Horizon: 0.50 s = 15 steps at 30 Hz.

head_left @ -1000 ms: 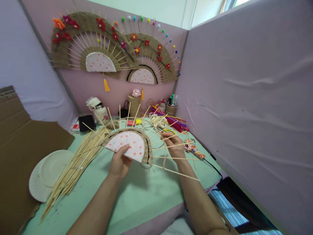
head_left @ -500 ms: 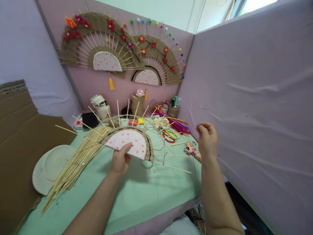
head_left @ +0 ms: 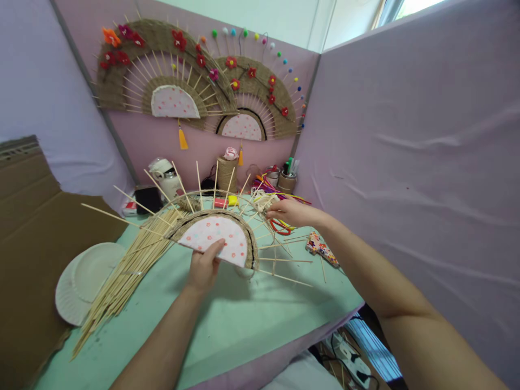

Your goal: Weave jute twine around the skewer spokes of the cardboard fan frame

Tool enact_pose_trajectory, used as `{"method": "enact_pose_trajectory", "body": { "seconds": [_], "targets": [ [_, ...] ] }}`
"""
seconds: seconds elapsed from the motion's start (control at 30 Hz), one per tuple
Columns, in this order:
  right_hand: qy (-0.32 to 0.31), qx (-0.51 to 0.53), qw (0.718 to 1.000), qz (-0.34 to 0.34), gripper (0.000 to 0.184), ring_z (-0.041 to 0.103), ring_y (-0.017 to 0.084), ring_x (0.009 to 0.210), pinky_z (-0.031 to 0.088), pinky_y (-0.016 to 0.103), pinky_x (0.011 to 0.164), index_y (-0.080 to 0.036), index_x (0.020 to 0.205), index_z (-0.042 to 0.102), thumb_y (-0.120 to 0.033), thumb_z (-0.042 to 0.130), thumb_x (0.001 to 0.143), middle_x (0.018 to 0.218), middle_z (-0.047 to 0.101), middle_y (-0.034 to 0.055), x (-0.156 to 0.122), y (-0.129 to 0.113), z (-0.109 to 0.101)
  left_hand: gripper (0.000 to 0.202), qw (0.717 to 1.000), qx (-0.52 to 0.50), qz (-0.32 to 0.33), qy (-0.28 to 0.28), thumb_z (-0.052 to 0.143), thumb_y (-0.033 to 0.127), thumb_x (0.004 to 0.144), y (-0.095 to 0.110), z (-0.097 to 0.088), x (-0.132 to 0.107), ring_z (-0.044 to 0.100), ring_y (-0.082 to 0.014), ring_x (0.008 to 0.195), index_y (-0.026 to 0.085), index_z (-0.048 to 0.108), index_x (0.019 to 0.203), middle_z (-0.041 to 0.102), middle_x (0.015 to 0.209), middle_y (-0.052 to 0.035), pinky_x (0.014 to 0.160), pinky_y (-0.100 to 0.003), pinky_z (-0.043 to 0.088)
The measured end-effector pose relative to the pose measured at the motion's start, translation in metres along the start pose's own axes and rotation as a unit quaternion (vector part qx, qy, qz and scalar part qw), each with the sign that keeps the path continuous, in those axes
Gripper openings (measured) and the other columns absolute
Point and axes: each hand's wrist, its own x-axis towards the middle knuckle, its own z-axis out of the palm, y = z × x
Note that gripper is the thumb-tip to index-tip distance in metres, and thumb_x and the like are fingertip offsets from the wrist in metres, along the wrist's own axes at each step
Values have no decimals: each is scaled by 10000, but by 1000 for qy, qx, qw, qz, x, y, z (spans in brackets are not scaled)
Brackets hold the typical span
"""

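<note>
My left hand (head_left: 204, 271) pinches the straight lower edge of a half-round fan frame (head_left: 215, 238), thumb on top. White cloth with small red flowers covers its middle, edged by woven jute and a black band. Bare bamboo sticks (head_left: 199, 181) spread outward from the rim like rays. Above the fan's right side, my right hand (head_left: 289, 211) has its fingers closed together by the sticks. A thin strand of jute twine (head_left: 273, 234) loops around the sticks and passes near these fingertips, which partly hide what they hold.
A bundle of bamboo sticks (head_left: 122, 276) lies left, beside paper plates (head_left: 67, 292). Behind are a twine spool (head_left: 227, 173), a bottle (head_left: 164, 176) and pen holders (head_left: 287, 181). Red-handled scissors (head_left: 280, 227) and a flowered glue gun (head_left: 320, 249) lie right. Finished fans (head_left: 134, 40) hang on the wall.
My right hand has swung left and inward from beside the right wall to above the fan's sticks. The fan, still in my left hand, has shifted slightly right.
</note>
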Motion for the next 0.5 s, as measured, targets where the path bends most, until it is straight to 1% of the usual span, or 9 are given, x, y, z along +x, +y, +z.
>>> {"method": "enact_pose_trajectory", "body": {
  "seconds": [0.07,0.2,0.3,0.4,0.5],
  "targets": [
    [-8,-4,1000,14,373,525,170,749,350,316,794,-167,759,673,-402,420,899,724,625,29,1,-4,1,509,1000,-2,2,-3,820,242,571,0,0,0,665,-169,823,178,669,1054,732,891,-38,731,-243,501],
    [-4,-6,999,36,334,547,183,790,330,332,846,-177,764,689,-355,437,891,730,644,30,3,-11,5,488,1000,-14,5,4,822,221,560,1,2,-1,669,-175,817,174,673,1023,729,884,-37,727,-248,503],
    [1,-3,999,49,302,564,193,806,325,345,869,-176,784,698,-318,452,887,749,667,37,3,-13,8,462,1000,-20,-4,15,824,207,549,3,4,-2,664,-167,811,178,679,987,727,875,-27,719,-237,499],
    [6,-4,999,48,273,573,194,830,313,355,905,-178,800,703,-286,467,884,795,693,41,4,-12,9,477,1000,-19,-6,18,826,206,543,4,4,-3,664,-169,802,185,676,996,725,869,-24,726,-245,498],
    [12,-2,999,43,261,574,188,821,340,331,870,-172,809,709,-278,480,874,801,698,44,4,-11,11,456,1000,-20,-3,19,813,193,559,5,4,-3,668,-174,799,185,677,994,725,876,-31,722,-252,502]
  ]
}}
